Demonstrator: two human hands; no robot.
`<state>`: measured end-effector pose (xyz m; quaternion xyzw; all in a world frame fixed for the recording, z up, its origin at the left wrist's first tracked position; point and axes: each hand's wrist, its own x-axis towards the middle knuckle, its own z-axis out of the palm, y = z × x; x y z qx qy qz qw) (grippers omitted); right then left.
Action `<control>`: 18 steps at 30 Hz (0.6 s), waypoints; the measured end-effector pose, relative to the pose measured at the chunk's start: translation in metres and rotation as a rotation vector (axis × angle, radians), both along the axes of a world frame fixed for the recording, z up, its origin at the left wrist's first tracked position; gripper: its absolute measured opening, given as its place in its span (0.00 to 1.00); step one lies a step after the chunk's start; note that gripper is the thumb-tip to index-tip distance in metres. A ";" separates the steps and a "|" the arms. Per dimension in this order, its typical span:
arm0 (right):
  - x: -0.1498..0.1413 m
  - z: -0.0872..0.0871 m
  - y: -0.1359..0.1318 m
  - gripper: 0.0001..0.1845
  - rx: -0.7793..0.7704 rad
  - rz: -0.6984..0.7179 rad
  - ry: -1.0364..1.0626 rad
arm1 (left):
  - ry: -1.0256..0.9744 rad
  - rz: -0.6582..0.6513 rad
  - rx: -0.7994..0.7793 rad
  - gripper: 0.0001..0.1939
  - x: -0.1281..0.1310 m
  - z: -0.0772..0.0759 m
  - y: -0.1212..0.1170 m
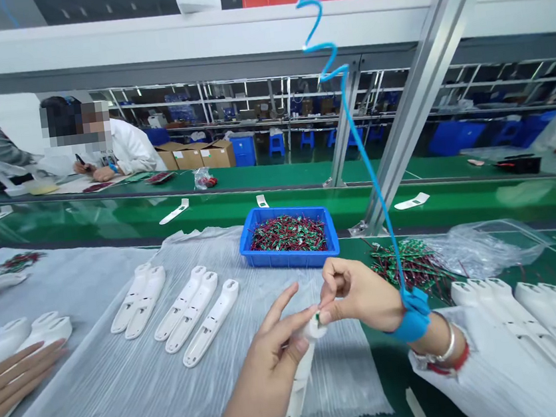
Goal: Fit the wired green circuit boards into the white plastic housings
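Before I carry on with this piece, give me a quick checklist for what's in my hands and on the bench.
Wrist strap on: ok, blue band on the right hand, coiled cord attached.
Housing gripped: ok, white plastic housing held in the left hand.
Green part seated at the housing's tip: cannot tell, fingertips crowd it.
Blue tray stocked: ok, full of wired parts.
Loose wired parts contained: not ok, a heap lies on the green bench beside a plastic bag.

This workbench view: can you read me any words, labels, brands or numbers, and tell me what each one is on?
No text can be read: the white plastic casing being held, the blue tray and the cardboard boxes show nothing legible, and any marks on them are too small or blurred to read.
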<state>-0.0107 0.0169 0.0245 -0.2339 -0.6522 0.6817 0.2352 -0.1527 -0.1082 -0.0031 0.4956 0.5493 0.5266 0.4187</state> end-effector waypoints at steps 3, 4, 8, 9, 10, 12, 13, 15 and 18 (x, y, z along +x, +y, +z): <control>0.000 -0.003 -0.001 0.25 -0.072 -0.037 0.041 | -0.183 -0.035 -0.044 0.13 0.002 0.000 0.001; 0.001 -0.003 -0.002 0.25 -0.081 -0.041 0.056 | -0.239 -0.047 -0.062 0.13 0.003 0.002 0.001; 0.003 -0.004 -0.009 0.26 -0.052 -0.034 0.094 | -0.337 -0.050 -0.101 0.12 0.006 0.008 0.000; 0.003 -0.005 -0.010 0.26 -0.037 -0.030 0.096 | -0.351 -0.048 -0.109 0.12 0.007 0.009 0.000; 0.003 -0.006 -0.011 0.26 -0.025 -0.025 0.096 | -0.363 -0.045 -0.116 0.12 0.007 0.008 0.000; 0.004 -0.008 -0.012 0.26 0.000 -0.022 0.090 | -0.377 -0.029 -0.117 0.12 0.008 0.007 0.002; 0.004 -0.010 -0.012 0.26 0.017 -0.026 0.083 | -0.373 -0.021 -0.116 0.12 0.008 0.006 0.002; 0.004 -0.014 -0.011 0.26 0.053 -0.046 0.062 | -0.342 -0.008 -0.112 0.13 0.008 0.005 0.003; 0.004 -0.022 -0.007 0.25 0.064 -0.057 0.058 | -0.213 0.018 -0.091 0.13 0.006 0.006 0.003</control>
